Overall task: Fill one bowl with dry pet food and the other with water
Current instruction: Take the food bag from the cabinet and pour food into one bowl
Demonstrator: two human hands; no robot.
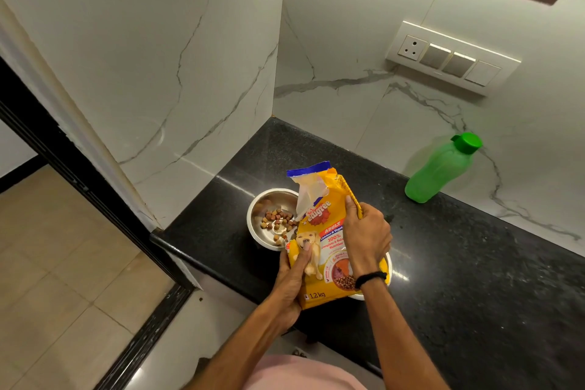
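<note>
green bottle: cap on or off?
On. The green bottle stands on the counter by the wall, its green cap in place.

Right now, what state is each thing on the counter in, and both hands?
Pet food bag: torn open, tilted over the far bowl.
Far bowl: partly filled with kibble.
Near bowl: mostly hidden, contents unseen.
Green bottle: capped, upright.
Left hand: gripping the bag.
Right hand: gripping the bag.
</note>
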